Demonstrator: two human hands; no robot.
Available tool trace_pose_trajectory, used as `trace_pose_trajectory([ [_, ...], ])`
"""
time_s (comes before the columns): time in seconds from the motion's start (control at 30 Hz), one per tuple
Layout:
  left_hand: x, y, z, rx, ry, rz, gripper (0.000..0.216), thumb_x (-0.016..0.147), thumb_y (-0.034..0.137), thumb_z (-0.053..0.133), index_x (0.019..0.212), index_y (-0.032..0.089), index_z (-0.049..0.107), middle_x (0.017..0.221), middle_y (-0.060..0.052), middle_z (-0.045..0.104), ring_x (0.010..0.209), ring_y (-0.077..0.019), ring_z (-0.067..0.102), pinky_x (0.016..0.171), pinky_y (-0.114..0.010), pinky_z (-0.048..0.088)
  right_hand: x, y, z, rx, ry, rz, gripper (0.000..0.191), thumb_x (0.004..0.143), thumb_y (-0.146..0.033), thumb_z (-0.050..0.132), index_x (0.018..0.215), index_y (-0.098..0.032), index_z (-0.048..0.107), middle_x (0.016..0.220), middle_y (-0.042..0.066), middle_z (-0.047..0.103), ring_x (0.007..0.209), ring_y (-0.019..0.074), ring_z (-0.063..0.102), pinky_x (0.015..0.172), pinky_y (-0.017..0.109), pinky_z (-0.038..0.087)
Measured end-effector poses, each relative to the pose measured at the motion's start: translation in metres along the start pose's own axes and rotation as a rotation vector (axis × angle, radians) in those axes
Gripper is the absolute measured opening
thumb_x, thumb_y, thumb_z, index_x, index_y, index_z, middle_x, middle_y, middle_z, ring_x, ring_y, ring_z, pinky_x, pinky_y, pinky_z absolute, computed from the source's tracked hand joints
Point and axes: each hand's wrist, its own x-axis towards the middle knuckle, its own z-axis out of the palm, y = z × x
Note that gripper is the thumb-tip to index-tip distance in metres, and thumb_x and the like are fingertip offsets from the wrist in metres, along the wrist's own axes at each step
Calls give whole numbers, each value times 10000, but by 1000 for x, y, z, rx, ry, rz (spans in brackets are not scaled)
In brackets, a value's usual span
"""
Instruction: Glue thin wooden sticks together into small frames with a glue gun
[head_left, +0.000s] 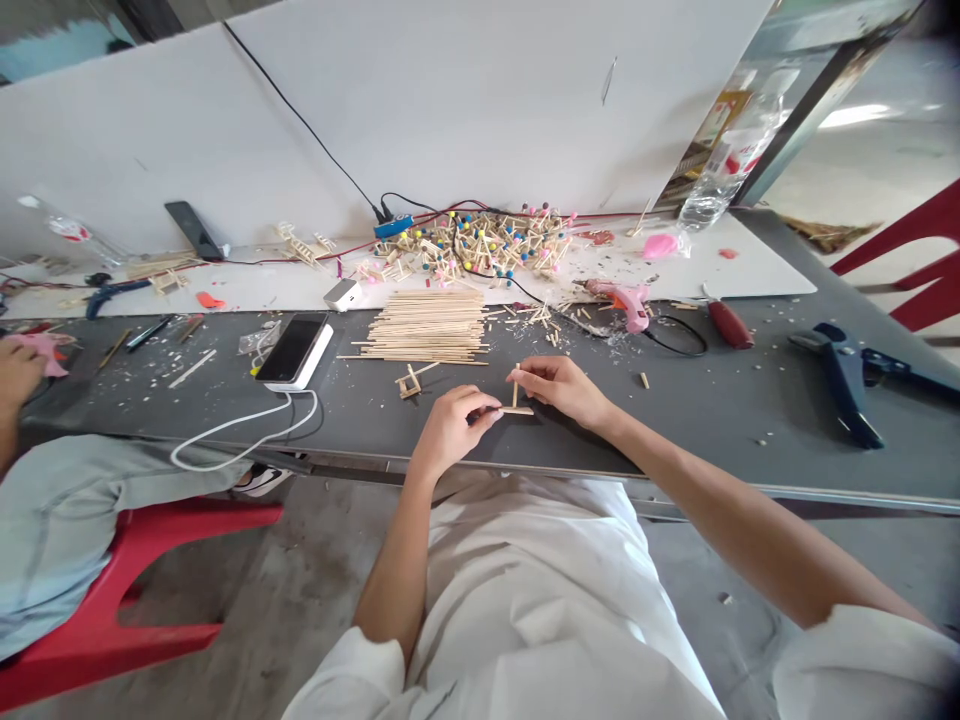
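Note:
My left hand rests on the grey table with fingers pinched on a short wooden stick lying flat. My right hand pinches a second short stick and holds it upright on the flat one. A small glued stick frame lies just left of my hands. A stack of long wooden sticks lies behind it. Further back is a heap of finished stick figures with coloured beads.
A pink glue gun with a black cord lies right of the sticks, then a red-handled tool and a blue tool. A phone on a white power bank lies left. Another person sits at the far left on a red chair.

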Motion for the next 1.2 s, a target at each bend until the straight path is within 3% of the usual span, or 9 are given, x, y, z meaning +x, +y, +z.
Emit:
trace_pose_trajectory([
  [0.13,0,1,0,-66,35,-28,219,1004,365,598,1022,199,740,885,-56,712,734,-151,621,733,-281,496,-1,-2,0,115,-16,28,470,811,-617,738,837,-147,720,601,-21,541,521,89,392,494,258,282],
  [0.3,0,2,0,-60,79,-24,220,1010,354,581,1045,198,732,895,-55,716,736,-140,616,723,-269,505,-2,-3,1,116,3,-21,448,778,-593,785,846,-153,729,732,42,683,556,114,498,527,269,401],
  [0.4,-1,3,4,-131,171,-99,291,1002,393,585,1192,203,699,901,-51,712,743,-132,640,740,-259,527,-2,-3,0,87,44,-52,435,793,-579,779,869,-152,739,760,44,688,572,119,517,543,271,428],
  [0.5,1,7,15,-428,258,-294,488,973,498,612,1352,190,593,950,-63,723,729,-139,709,709,-259,561,-2,-2,-1,87,85,-78,430,811,-570,767,908,-152,744,780,46,688,594,126,530,557,275,451],
  [0.57,5,11,25,-642,292,-417,599,938,593,623,1343,154,575,930,-86,731,714,-174,737,651,-274,578,-2,-1,-2,84,107,-99,428,815,-570,764,921,-157,743,793,48,691,602,132,535,568,283,465],
  [0.67,13,18,37,-872,351,-528,670,877,661,669,1263,117,602,899,-106,743,765,-227,768,722,-342,632,-2,2,-2,71,126,-138,423,827,-566,758,967,-167,745,838,59,712,630,147,556,586,297,480],
  [0.8,18,23,43,-995,367,-519,662,792,646,771,1138,91,669,929,-129,764,830,-263,780,800,-400,657,-2,7,-2,81,161,-163,424,839,-565,750,1001,-173,743,976,89,734,681,163,585,593,306,495],
  [0.9,15,24,45,-977,393,-494,703,759,598,826,1214,89,658,938,-122,772,842,-270,780,814,-421,662,-1,9,-1,97,163,-164,425,831,-575,753,972,-175,742,1021,95,737,676,159,585,590,309,507],
  [1.2,13,25,44,-937,330,-506,681,759,568,838,1182,64,660,858,-108,748,761,-264,782,745,-387,667,0,14,-1,-34,135,-207,394,875,-570,716,1008,-201,754,896,54,731,670,162,587,584,292,495],
])
